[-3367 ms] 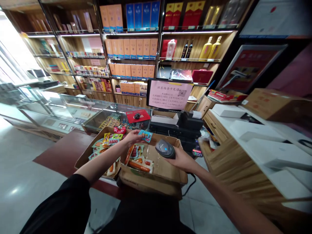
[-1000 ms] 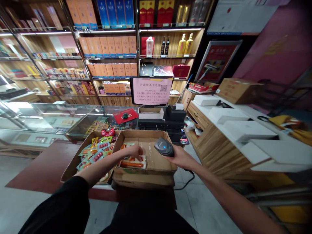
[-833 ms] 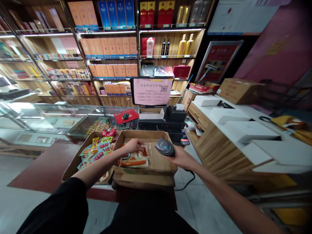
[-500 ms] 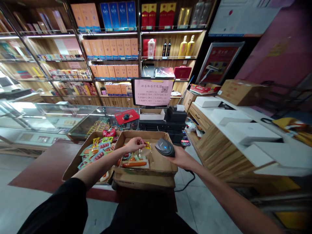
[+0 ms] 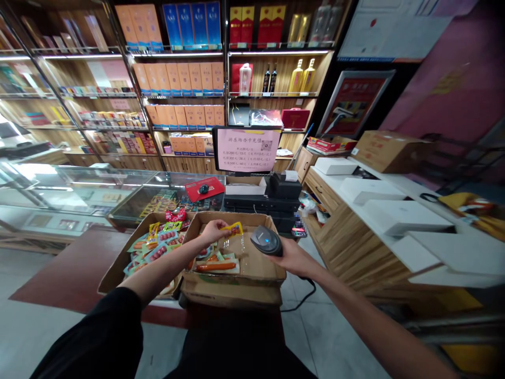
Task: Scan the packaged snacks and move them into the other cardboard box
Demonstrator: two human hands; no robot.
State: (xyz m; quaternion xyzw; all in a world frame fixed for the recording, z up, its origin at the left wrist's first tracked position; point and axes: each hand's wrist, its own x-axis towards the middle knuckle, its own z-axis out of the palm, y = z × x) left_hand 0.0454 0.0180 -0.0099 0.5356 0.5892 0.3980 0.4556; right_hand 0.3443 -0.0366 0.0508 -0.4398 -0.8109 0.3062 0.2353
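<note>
Left hand (image 5: 215,231) stretches out over the box (image 5: 260,266), pinching a small yellow packet (image 5: 235,228) by its end; right hand (image 5: 294,256), arm slanting in, wraps the dark scanner (image 5: 268,242) just beside!

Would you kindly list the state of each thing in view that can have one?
Left hand: pinching the yellow packet.
yellow packet: held up over the right box.
Right hand: gripping the scanner.
scanner: blue light lit.
left box: open, heaped with packets.
right box: open, partly filled.
monitor: front covered by a pink sign.
shelf lights: on.
</note>
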